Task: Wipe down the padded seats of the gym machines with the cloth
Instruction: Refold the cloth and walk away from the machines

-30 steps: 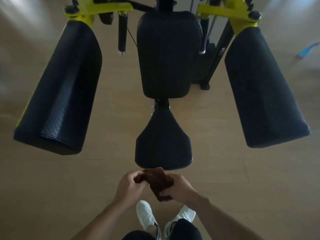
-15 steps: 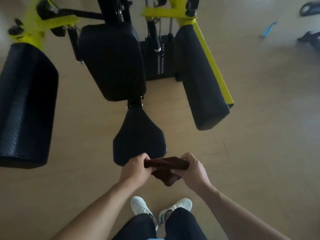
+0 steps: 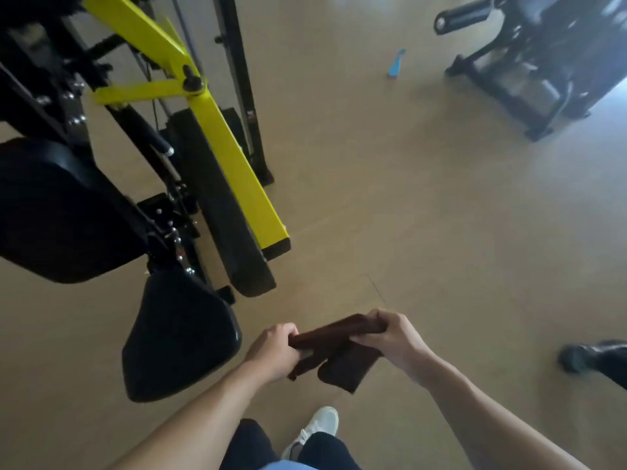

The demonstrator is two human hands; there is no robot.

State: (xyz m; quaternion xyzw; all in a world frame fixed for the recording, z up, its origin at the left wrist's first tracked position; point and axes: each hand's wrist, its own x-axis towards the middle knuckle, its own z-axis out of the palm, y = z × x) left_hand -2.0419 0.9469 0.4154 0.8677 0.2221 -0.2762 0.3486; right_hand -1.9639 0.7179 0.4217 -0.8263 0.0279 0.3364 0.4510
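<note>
Brown cloth (image 3: pixel 334 351) between both hands

Dim, soft indoor light with a brownish cast; no hard shadows fall on the floor (image 3: pixel 424 232). The brightest zone is a pale bluish wash on the floor at the far right edge, beside the second machine (image 3: pixel 543 62), whose outlines are smeared by motion blur. The black seat pad (image 3: pixel 176 337) and the back pad (image 3: pixel 57 212) above it are underexposed, showing little surface detail apart from a faint sheen along their edges. The yellow frame arm (image 3: pixel 220 147) beyond the seat pad is the most saturated, best-defined element. Wide-angle distortion bends lines toward the corners. The picture is soft overall, with compression smear.
</note>
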